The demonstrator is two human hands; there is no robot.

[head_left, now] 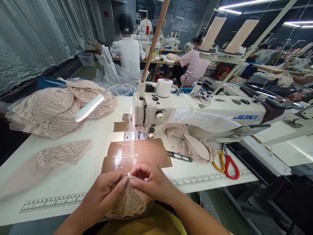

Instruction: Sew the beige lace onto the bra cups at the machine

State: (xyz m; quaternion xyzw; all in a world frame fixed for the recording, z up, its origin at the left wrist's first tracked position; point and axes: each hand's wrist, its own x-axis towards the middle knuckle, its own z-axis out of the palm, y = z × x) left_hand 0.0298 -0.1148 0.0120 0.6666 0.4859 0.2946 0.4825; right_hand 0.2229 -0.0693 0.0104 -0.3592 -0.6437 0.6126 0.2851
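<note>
My left hand (pixel 105 192) and my right hand (pixel 151 181) meet at the near edge of the white sewing table (pixel 73 179). Both pinch a beige lace piece (pixel 129 202) that bulges between them and hangs over the table's edge. The fingertips touch at its top. Just beyond them lies a shiny brown taped patch (pixel 137 153) under the needle of a white Juki sewing machine (pixel 195 112).
A heap of lace pieces (pixel 56 107) sits at the back left, with one flat lace piece (pixel 61 153) nearer. A lamp on a flexible arm (pixel 89 106) hangs over them. Thread snips (pixel 179 156), red-and-yellow scissors (pixel 227 164) and folded fabric (pixel 193 147) lie right. Other people sew behind.
</note>
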